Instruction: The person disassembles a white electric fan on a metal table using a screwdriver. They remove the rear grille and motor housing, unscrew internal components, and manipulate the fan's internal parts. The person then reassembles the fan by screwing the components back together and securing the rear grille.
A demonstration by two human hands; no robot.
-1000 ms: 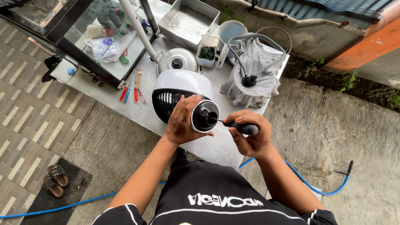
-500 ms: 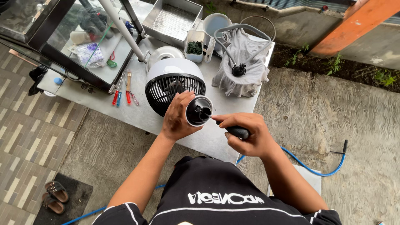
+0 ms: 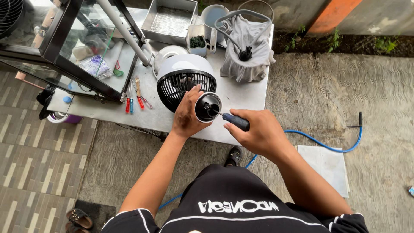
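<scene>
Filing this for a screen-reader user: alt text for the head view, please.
Seen from above, a left hand steadies a white fan with a black grille on a grey table, while the right hand pushes a dark-handled screwdriver into its round rear cap.

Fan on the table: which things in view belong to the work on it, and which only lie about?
In use:
- white fan with black grille
- round fan base, gripped by left hand
- screwdriver, held by right hand

Lying about:
- spare screwdrivers
- metal tray
- grey cloth
- blue hose
</scene>
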